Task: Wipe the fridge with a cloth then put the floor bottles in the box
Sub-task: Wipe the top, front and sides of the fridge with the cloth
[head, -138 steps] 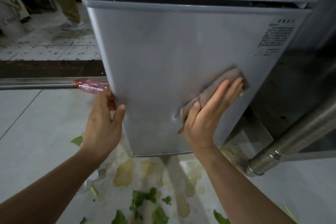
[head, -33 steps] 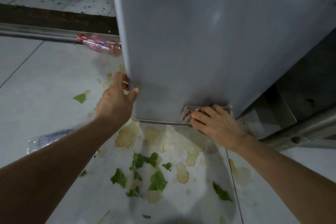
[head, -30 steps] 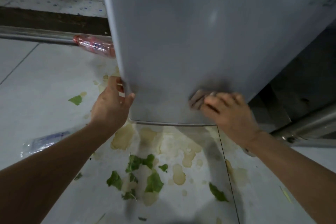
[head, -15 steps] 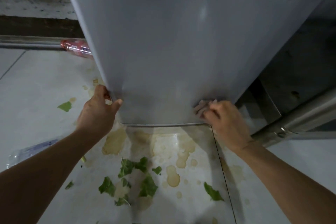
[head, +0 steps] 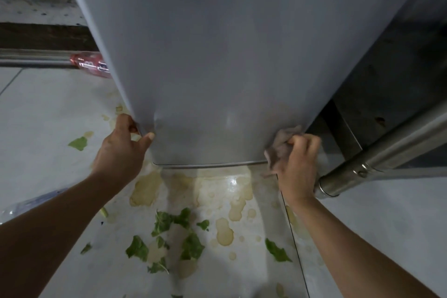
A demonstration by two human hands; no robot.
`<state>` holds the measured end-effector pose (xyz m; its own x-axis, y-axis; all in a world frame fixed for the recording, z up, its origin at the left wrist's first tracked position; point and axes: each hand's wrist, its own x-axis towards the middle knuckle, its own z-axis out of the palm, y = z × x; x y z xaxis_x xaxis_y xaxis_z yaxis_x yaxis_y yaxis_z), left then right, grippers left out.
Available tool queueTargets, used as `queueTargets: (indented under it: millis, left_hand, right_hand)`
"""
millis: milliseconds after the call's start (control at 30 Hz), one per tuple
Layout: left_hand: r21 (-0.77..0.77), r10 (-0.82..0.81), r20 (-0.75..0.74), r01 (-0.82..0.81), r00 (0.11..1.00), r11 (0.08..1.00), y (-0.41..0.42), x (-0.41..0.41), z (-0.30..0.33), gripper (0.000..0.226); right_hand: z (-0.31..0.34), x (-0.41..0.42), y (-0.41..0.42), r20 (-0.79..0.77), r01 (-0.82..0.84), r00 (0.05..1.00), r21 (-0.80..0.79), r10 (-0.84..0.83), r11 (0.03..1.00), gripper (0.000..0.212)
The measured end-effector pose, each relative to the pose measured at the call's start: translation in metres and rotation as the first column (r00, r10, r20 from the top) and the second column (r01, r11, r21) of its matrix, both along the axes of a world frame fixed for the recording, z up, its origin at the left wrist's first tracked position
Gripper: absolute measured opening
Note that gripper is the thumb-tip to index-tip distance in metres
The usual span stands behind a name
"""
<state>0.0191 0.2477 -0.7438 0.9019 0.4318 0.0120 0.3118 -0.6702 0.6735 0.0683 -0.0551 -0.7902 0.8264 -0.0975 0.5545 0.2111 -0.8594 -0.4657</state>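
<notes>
The grey fridge door [head: 229, 55] fills the upper middle of the view. My right hand [head: 296, 167] is closed on a crumpled brownish cloth [head: 281, 144] pressed against the door's bottom right corner. My left hand [head: 121, 150] grips the door's lower left edge, thumb on the front face. A pink bottle [head: 90, 64] lies on the floor behind the door's left side, partly hidden by it. A clear plastic bottle [head: 29, 203] lies on the floor at the far left, partly behind my left forearm.
The tiled floor [head: 48, 116] under the door has yellowish spill stains [head: 145, 191] and scattered green leaf scraps [head: 174, 237]. A steel pipe leg [head: 377, 159] slants in at the right. A steel rail [head: 33, 59] and a dark step run along the far left.
My right hand has slid the cloth right along the door's bottom edge to the lower right corner. My left hand has stayed on the left edge. The view has shifted slightly.
</notes>
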Motion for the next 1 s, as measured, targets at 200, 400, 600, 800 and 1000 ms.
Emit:
queueTargets:
  millis: [200,400,600,800,1000]
  left_hand:
    - [0.014,0.007,0.038,-0.007,0.999,1.0,0.001,0.001,-0.007,0.021]
    - [0.073,-0.025,0.099,0.018,0.995,0.997,0.0,0.001,-0.011,0.021]
    - [0.082,-0.037,0.119,0.027,0.992,0.996,-0.001,0.0,-0.01,0.022]
    - [0.074,-0.048,0.092,0.042,0.995,0.996,0.001,0.0,-0.01,0.023]
    - [0.068,-0.062,0.118,0.054,0.991,0.996,0.002,0.0,-0.011,0.023]
  right_hand:
    - [0.048,0.018,0.006,0.212,0.081,0.964,0.331,-0.157,0.94,0.03]
    - [0.01,0.031,0.02,0.086,0.204,0.966,0.322,-0.244,0.924,0.051]
    - [-0.046,0.024,0.01,-0.433,0.311,0.877,0.176,-0.21,0.934,0.065]
    - [-0.029,0.023,0.012,-0.332,0.277,0.916,0.122,-0.224,0.953,0.058]
    - [-0.022,0.014,0.036,-0.081,0.244,0.97,0.37,-0.23,0.897,0.043]
